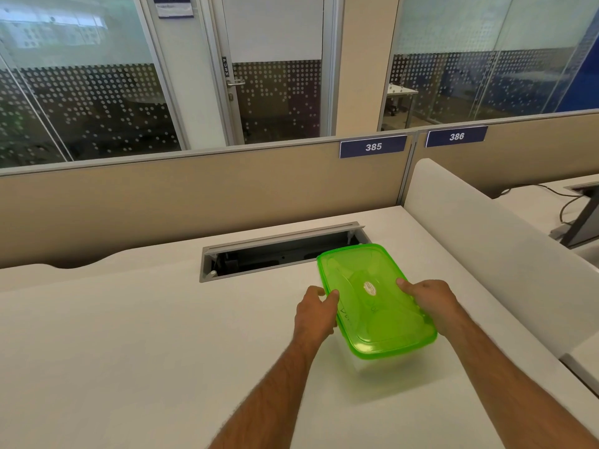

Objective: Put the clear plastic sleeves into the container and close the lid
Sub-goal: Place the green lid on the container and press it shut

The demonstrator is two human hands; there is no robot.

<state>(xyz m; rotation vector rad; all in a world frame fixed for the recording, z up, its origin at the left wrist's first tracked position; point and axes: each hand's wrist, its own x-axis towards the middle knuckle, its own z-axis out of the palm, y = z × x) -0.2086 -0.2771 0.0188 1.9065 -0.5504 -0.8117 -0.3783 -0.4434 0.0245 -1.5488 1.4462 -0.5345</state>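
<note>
A rectangular clear plastic container with a translucent bright-green lid sits on the white counter, right of centre, its far corner just over the open grey cable tray cut into the surface. The lid covers the top; what lies inside cannot be made out through the green plastic. The left hand grips the lid's left long edge, thumb on top at the rim and the fingers curled down the side. The right hand grips the opposite long edge, thumb pressed on the lid's top, the rest of its fingers hidden behind the rim. Both bare forearms reach in from the lower edge, angling toward each other, wrists roughly level.
</note>
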